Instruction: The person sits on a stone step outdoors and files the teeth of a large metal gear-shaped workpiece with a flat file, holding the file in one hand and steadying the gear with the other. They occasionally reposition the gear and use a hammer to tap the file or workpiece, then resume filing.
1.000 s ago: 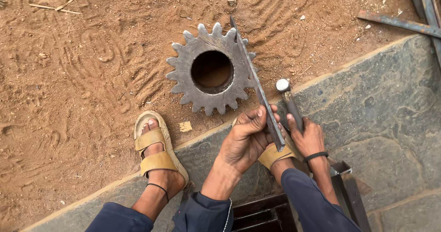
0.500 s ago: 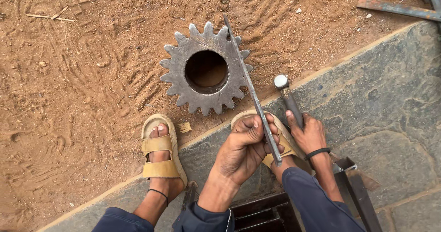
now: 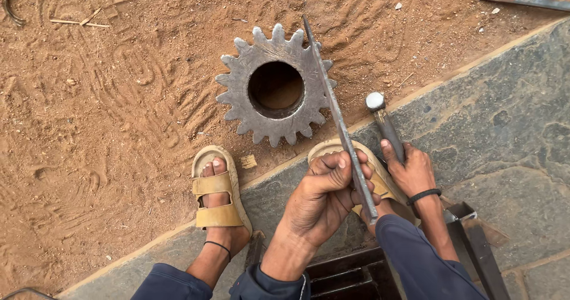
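Two hands work: my left hand (image 3: 323, 196) has fingers clamped on a flat steel bar (image 3: 338, 119) running away over the gear (image 3: 275, 86), my right hand (image 3: 409, 172) gripping the hammer (image 3: 385, 125) just beside.

Even, soft daylight lit the scene brightly, casting only faint shadows under the gear (image 3: 276, 86) and hands, with no glare, sharp focus throughout, and slight wide-angle bending at edges.

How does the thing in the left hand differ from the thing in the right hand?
The left hand grips a long flat metal bar that reaches across the gear. The right hand grips a shorter hammer with a round head, which is clear of the gear. Both point away from the person.
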`<state>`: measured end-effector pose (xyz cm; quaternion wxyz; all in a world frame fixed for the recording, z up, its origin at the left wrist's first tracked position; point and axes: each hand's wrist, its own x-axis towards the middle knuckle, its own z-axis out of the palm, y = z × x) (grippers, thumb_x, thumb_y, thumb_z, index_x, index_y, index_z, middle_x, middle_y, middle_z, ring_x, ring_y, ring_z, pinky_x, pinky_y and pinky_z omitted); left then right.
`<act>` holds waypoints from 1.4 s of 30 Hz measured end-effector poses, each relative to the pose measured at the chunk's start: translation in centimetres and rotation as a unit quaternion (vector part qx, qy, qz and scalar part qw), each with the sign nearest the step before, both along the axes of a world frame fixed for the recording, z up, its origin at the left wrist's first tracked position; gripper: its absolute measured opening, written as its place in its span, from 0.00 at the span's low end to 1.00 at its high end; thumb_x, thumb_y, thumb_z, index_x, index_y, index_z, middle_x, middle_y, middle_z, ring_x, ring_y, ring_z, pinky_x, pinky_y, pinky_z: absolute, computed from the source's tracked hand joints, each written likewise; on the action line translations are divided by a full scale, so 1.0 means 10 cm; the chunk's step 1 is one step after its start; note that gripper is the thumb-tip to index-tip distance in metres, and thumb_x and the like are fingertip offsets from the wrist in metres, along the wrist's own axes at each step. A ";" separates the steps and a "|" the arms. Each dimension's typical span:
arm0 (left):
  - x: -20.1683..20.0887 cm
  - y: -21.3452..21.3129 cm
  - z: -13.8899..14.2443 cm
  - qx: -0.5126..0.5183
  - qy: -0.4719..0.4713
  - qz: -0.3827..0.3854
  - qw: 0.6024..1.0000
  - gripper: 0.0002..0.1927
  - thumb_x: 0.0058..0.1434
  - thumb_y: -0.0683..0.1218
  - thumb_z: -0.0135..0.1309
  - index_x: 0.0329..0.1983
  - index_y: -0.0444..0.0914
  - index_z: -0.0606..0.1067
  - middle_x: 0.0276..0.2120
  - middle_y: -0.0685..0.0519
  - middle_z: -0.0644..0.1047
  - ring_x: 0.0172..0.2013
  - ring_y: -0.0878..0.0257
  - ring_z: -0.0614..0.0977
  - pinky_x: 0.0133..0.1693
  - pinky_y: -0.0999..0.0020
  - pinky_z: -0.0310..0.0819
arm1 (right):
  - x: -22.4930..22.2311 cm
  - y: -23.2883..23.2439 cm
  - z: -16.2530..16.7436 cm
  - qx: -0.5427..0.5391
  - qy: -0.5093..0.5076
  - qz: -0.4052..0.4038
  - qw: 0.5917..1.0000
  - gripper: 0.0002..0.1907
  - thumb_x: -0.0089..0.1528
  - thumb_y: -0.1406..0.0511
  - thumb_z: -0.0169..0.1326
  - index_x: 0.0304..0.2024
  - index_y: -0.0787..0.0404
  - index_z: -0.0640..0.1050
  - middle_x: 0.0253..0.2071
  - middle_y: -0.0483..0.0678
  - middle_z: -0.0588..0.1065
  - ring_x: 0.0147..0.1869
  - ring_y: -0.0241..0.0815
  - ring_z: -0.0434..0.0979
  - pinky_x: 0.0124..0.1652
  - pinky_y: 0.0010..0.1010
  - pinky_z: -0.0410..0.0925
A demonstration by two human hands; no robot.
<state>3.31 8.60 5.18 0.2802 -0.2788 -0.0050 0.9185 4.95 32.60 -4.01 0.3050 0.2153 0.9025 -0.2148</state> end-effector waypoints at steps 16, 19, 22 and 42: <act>-0.03 0.06 0.10 0.022 -0.013 0.014 1.000 0.13 0.77 0.41 0.51 0.57 0.26 0.75 0.45 0.41 0.81 0.45 0.55 0.85 0.50 0.54 0.83 | -0.05 -0.07 0.09 -0.020 0.005 -0.019 1.000 0.33 0.67 0.44 0.52 0.35 0.71 0.79 0.23 0.62 0.76 0.29 0.56 0.81 0.33 0.47 0.70; -0.03 0.06 0.11 0.011 -0.025 0.008 1.000 0.13 0.77 0.41 0.50 0.57 0.25 0.75 0.45 0.41 0.81 0.45 0.55 0.85 0.51 0.54 0.82 | -0.04 -0.06 0.08 -0.024 -0.019 -0.047 0.998 0.32 0.66 0.44 0.52 0.35 0.70 0.79 0.22 0.62 0.76 0.28 0.55 0.81 0.32 0.47 0.71; -0.04 0.05 0.13 0.009 -0.024 0.009 1.000 0.14 0.78 0.41 0.50 0.58 0.25 0.75 0.46 0.40 0.81 0.46 0.55 0.85 0.51 0.53 0.82 | -0.02 -0.04 0.06 -0.031 -0.025 -0.051 0.998 0.33 0.66 0.44 0.52 0.34 0.71 0.79 0.22 0.63 0.76 0.29 0.54 0.82 0.32 0.47 0.72; -0.15 0.25 -0.01 -0.344 0.086 -0.116 0.928 0.13 0.66 0.44 0.61 0.42 0.26 0.80 0.32 0.48 0.83 0.31 0.67 0.83 0.36 0.72 0.79 | -0.01 0.03 -0.10 0.004 0.036 0.002 0.999 0.37 0.62 0.40 0.52 0.34 0.71 0.78 0.27 0.69 0.76 0.37 0.70 0.80 0.35 0.52 0.71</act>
